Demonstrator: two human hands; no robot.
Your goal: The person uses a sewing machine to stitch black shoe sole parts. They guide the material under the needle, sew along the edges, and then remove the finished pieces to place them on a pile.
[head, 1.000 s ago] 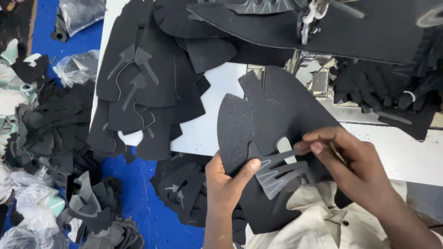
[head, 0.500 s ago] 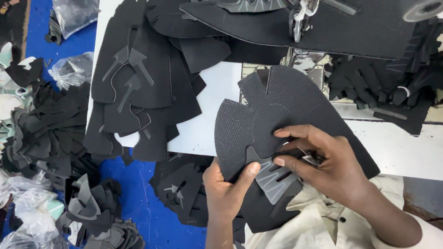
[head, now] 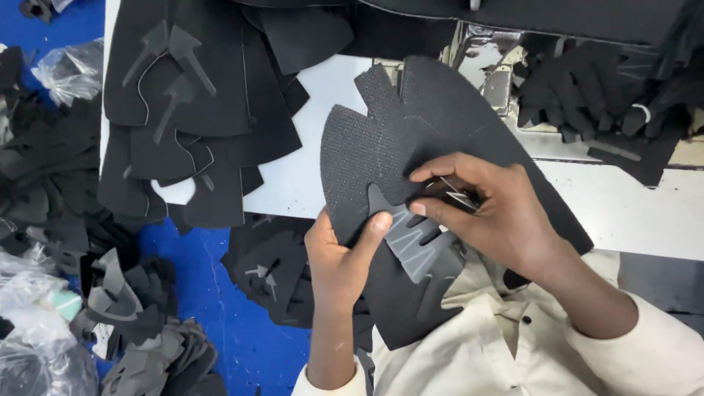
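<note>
We hold a big black fabric panel (head: 433, 139) up over the near edge of the white table (head: 623, 205), and the risk we see is slippage: the grey pronged piece (head: 418, 238) lies loose on the panel's lower half, so if our left thumb eases off, or the floppy panel sags, the grey piece could shift out of line or slide down toward our lap. A pull by the right fingers might also drag it askew. Our left hand (head: 341, 260) grips the panel's lower left edge from below, its thumb pressed on the grey piece's upper left tip, fingers closed behind the fabric. Our right hand (head: 491, 213) curls over the panel's middle, thumb and forefinger pinched on something small and pale beside the grey piece's upper right prongs; what exactly it pinches we cannot tell. The grey piece sits between the two thumbs, touching both. More cut black pieces (head: 191, 110) lie heaped on the table's far left corner, and scraps (head: 139, 330) cover the blue floor (head: 242, 345) beyond its left edge.
</note>
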